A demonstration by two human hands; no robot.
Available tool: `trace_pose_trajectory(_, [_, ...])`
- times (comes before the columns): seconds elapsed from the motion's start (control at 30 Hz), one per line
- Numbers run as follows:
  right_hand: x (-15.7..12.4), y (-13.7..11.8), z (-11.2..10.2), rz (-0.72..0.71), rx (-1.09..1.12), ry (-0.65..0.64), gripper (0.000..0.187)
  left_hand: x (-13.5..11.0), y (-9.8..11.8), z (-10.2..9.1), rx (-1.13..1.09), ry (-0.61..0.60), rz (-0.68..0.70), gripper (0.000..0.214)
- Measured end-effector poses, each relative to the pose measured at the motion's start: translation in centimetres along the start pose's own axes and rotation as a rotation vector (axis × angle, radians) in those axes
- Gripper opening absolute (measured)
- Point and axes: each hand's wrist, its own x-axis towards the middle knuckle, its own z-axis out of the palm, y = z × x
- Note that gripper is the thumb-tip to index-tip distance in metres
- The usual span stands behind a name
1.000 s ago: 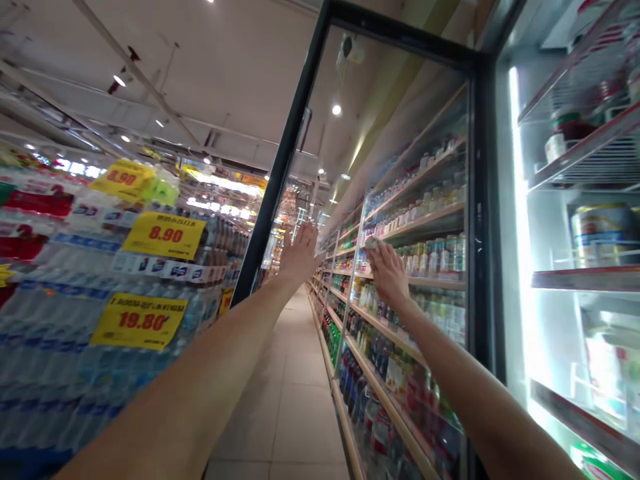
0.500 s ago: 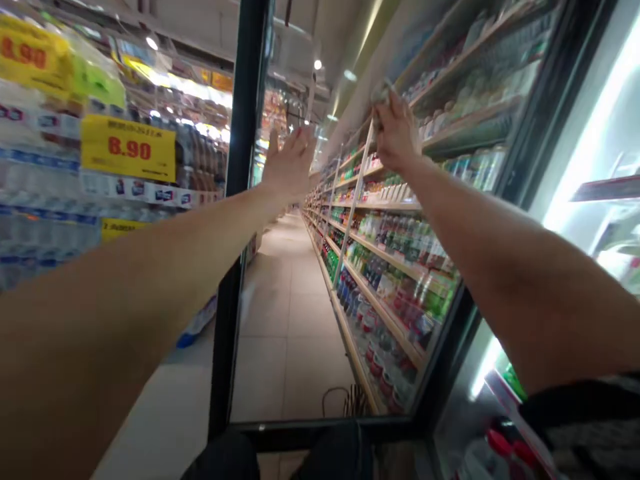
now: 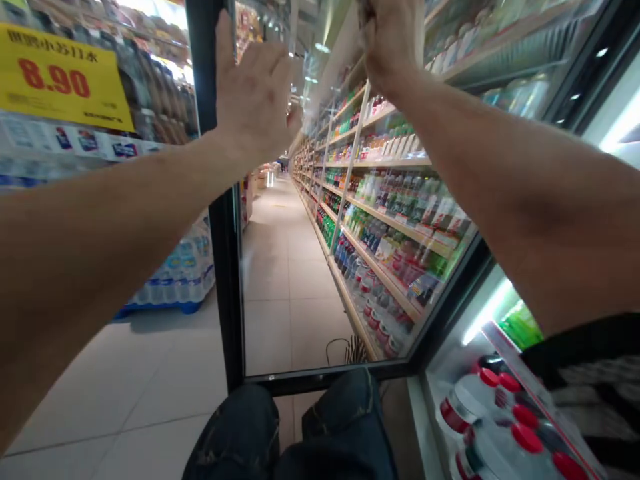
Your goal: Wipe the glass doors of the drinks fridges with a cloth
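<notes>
A glass door with a black frame stands open in front of me, above my bent knees. My left hand is raised near the upper left side of the door, fingers spread, holding nothing; whether the palm touches the glass I cannot tell. At the top edge of the view my right hand is up against the glass, its fingers bent and partly cut off. A small greyish cloth, clearer in the earlier frame, is in this hand; now it is mostly hidden.
Red-capped bottles fill the lit cooler on the right. To the left are a yellow price sign and wrapped water packs above the tiled floor. Through the glass, drink shelves line an aisle.
The view has tipped downward and closer to the door, so both hands appear higher. My left hand now overlaps the black frame; my right hand reaches the top edge of view.
</notes>
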Motion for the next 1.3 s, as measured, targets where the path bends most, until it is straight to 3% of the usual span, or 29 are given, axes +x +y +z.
trace_pose_trajectory(0.1, [-2.5,-1.8,0.6,-0.123,-0.021,0.020,0.053,0.2,-0.2,0.1,-0.033,0.067,-0.091,0.065])
trace_pose_trajectory(0.2, [-7.1,-1.9,0.6,-0.406,0.028,-0.239,0.041,0.2,-0.4,0.2,-0.033,0.084,-0.117,0.068])
trace_pose_trajectory(0.23, [-8.2,-1.0,0.4,-0.419,0.031,-0.270,0.038,0.2,-0.4,0.3,-0.032,0.080,-0.107,0.068])
trace_pose_trajectory(0.27, [-9.0,0.3,0.1,-0.335,0.020,-0.230,0.036,0.3,-0.3,0.5,-0.035,0.073,-0.097,0.067])
trace_pose_trajectory(0.37, [-9.8,4.6,-0.6,0.088,-0.045,0.005,0.037,0.4,0.5,1.6,-0.065,0.039,-0.096,0.068])
trace_pose_trajectory(0.43, [-10.5,6.2,-0.4,0.208,-0.082,0.080,0.038,0.2,1.5,2.5,-0.082,-0.010,-0.118,0.069])
trace_pose_trajectory(0.47, [-11.2,6.4,-0.1,0.185,-0.086,0.064,0.038,0.1,1.9,3.0,-0.091,-0.030,-0.130,0.069])
trace_pose_trajectory(0.6, [-14.3,5.1,1.1,-0.141,-0.021,-0.194,0.036,-0.8,3.1,4.4,-0.122,-0.033,-0.144,0.070])
trace_pose_trajectory(0.67, [-14.8,4.6,1.5,-0.069,-0.029,-0.143,0.037,-1.1,3.2,4.9,-0.113,-0.026,-0.148,0.072])
trace_pose_trajectory(0.77, [-14.8,3.7,1.9,0.191,-0.046,0.051,0.041,-1.4,3.3,5.3,-0.112,-0.026,-0.174,0.074])
trace_pose_trajectory(0.83, [-15.1,2.9,2.1,0.118,-0.004,-0.016,0.041,-1.6,3.5,5.4,-0.119,-0.020,-0.186,0.074])
trace_pose_trajectory(0.9, [-15.9,2.5,2.3,-0.044,0.041,-0.172,0.038,-1.7,3.8,5.4,-0.117,-0.021,-0.200,0.073])
trace_pose_trajectory(0.97, [-16.5,3.0,2.2,-0.088,0.052,-0.232,0.036,-1.8,4.0,5.4,-0.107,-0.028,-0.214,0.072])
trace_pose_trajectory(1.07, [-17.3,4.5,2.0,0.136,0.006,-0.041,0.039,-1.8,4.4,5.4,-0.101,-0.043,-0.246,0.071])
trace_pose_trajectory(1.13, [-18.3,4.8,2.2,0.212,0.000,0.034,0.041,-2.0,4.5,5.7,-0.107,-0.028,-0.258,0.070])
trace_pose_trajectory(1.27, [-21.6,3.8,3.0,-0.098,0.095,-0.132,0.039,-2.8,4.9,6.6,-0.157,0.019,-0.227,0.074])
trace_pose_trajectory(1.3, [-22.3,3.6,3.2,-0.120,0.100,-0.115,0.038,-3.1,5.0,6.9,-0.167,0.034,-0.216,0.074])
